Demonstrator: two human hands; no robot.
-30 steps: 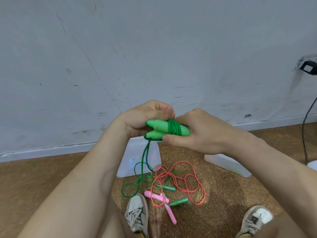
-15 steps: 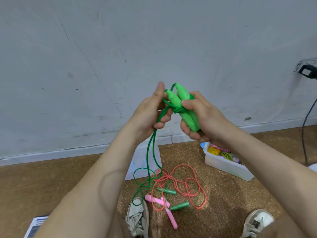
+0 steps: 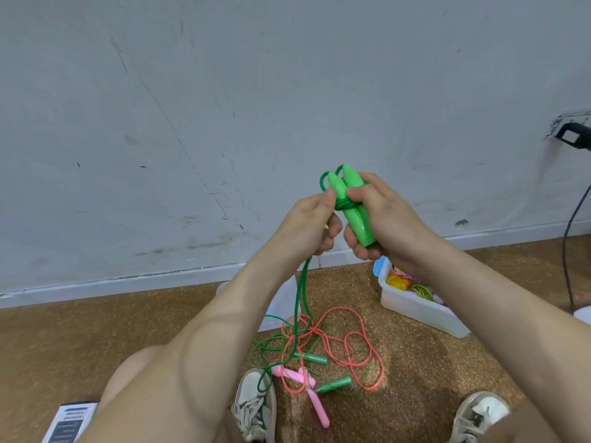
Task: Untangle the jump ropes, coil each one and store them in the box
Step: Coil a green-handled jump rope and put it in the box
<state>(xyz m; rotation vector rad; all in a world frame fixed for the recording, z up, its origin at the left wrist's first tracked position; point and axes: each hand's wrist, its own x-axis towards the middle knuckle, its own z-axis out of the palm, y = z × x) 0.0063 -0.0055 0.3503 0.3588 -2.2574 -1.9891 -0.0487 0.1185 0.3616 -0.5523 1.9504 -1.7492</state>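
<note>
the right hand point(image 3: 387, 219) is wrapped round the pair of bright green handles point(image 3: 351, 203), holding them upright, tips toward the ceiling. the left hand point(image 3: 305, 223) is curled close beside it. its thumb presses at the turns of green cord point(image 3: 300, 302) wound about the handles' middle, and the cord runs down out of its fist.

a second ago the handles lay sideways and lower. now they stand on end, and the left fingers, stretched out half a second back, have closed on the cord. i'd say another turn is going on.

plenty of cord still hangs loose, trailing to the floor into the orange rope point(image 3: 350, 342) and pink handles point(image 3: 308, 390). the box point(image 3: 415, 310) waits near the right arm, with coils already in it.
</note>
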